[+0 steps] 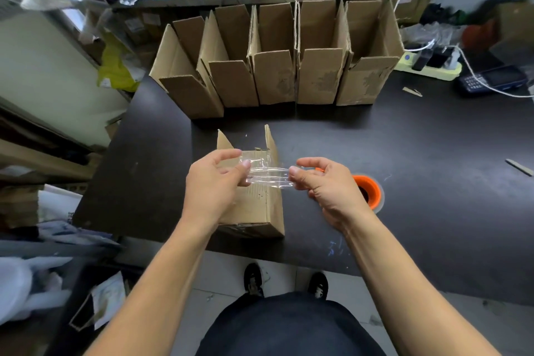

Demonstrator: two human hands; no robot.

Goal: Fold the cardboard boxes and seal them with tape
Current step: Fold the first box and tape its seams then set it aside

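Five folded cardboard boxes point(277, 58) stand open-topped in a row at the back of your dark counter point(419, 153); what is inside them cannot be seen. A sixth box point(260, 205) lies on its side just in front of you, flaps pointing away. Your left hand point(213, 182) and right hand point(326, 185) hover above it, each pinching one end of a clear tape strip point(267, 175) stretched taut between thumb and fingers. The orange tape roll point(368, 191) rests on the counter just beyond your right hand. No print on the boxes is legible.
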